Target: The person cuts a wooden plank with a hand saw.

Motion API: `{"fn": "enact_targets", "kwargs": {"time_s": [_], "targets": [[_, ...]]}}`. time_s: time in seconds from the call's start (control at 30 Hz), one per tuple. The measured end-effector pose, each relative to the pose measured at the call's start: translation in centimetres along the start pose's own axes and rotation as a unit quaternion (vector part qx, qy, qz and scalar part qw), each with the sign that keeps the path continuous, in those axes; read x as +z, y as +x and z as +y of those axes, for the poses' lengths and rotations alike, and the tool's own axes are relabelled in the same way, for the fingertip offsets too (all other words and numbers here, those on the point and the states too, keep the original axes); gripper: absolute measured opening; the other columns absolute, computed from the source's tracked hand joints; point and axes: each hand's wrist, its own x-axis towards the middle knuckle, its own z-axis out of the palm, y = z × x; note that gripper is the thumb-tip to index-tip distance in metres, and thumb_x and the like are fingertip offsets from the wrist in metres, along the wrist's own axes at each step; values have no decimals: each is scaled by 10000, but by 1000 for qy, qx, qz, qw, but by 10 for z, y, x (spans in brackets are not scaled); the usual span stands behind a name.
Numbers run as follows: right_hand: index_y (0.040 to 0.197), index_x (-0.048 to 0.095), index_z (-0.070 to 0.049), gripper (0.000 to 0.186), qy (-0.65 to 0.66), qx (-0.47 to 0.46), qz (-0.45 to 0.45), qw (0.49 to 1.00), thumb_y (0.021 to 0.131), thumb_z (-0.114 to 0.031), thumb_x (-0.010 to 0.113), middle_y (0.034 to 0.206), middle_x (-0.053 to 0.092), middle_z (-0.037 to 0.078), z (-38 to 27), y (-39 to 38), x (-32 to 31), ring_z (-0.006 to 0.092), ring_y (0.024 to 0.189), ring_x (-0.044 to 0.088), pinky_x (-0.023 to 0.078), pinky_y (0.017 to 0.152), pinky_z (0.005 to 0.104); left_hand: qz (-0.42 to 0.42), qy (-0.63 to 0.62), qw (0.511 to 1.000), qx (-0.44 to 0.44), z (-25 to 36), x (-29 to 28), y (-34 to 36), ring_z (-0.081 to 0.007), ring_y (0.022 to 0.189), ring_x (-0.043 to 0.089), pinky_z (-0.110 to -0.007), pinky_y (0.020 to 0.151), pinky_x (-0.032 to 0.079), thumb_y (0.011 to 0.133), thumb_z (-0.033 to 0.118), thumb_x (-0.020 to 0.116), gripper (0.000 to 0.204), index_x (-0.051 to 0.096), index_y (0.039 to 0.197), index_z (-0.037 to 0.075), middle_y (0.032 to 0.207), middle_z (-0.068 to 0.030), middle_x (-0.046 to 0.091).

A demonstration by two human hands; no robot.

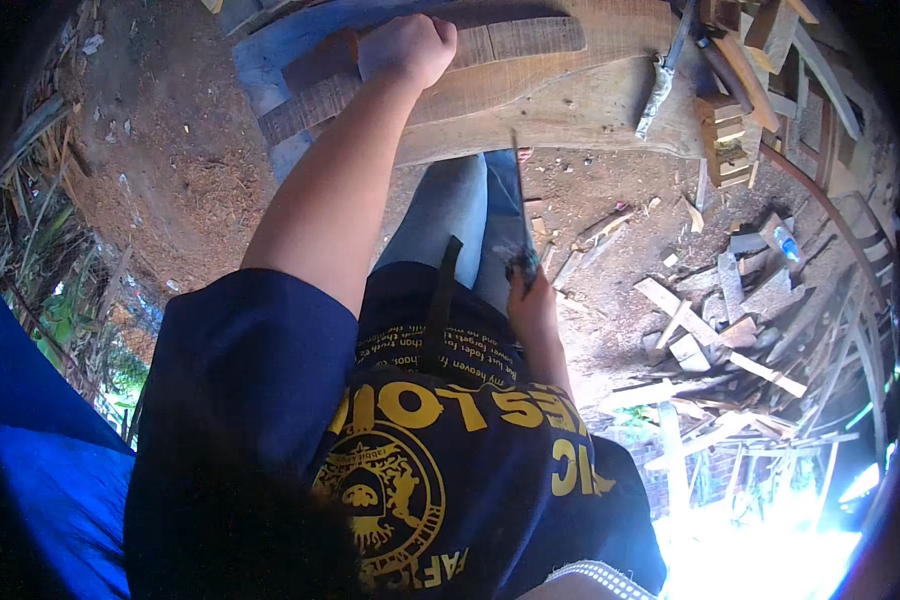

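My left hand (410, 50) is closed over a curved piece of wood (525, 40) lying on the workbench (570, 100). The fingers curl over its far side and are partly hidden. Low at my right side, in front of my jeans, my right hand (535, 300) is closed round the handle of a long, thin-bladed tool (519, 200). Its dark blade points up toward the bench edge, seen nearly edge-on, so I cannot tell whether it is a saw or a knife. At the bench's right end lies another bladed tool (657, 98) with a pale wrapped handle.
Stacked wooden blocks (725, 140) and curved wood pieces (745, 80) crowd the bench's right end. Offcuts (710, 325) lie heaped on the dirt floor to the right, with a plastic bottle (787, 243) among them. Blue fabric (50, 470) shows at the lower left.
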Motion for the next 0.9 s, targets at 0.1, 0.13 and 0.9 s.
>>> {"fn": "enact_targets", "kwargs": {"time_s": [0.1, 0.13, 0.9], "targets": [[1115, 567, 29, 340, 74, 67, 14, 995, 928, -250, 516, 902, 646, 276, 1, -5, -9, 429, 873, 643, 506, 721, 460, -3, 4, 1000, 3, 2, 0, 0, -333, 793, 681, -457, 717, 543, 902, 398, 347, 512, 716, 795, 59, 822, -168, 694], [1108, 572, 29, 337, 80, 37, 45, 995, 929, -252, 521, 887, 649, 265, -4, -1, -8, 417, 854, 649, 508, 713, 451, -7, 8, 1000, 4, 3, 0, 0, -337, 787, 680, -458, 711, 545, 902, 396, 344, 513, 716, 797, 60, 824, -172, 693], [786, 561, -79, 386, 676, -48, 166, 716, 968, -390, 423, 659, 590, 55, 110, -47, -88, 131, 550, 564, 436, 470, 263, -224, -451, 857, -109, 7, -16, 9, -307, 916, 633, -440, 810, 476, 942, 385, 409, 451, 680, 1041, 38, 994, -143, 680]]}}
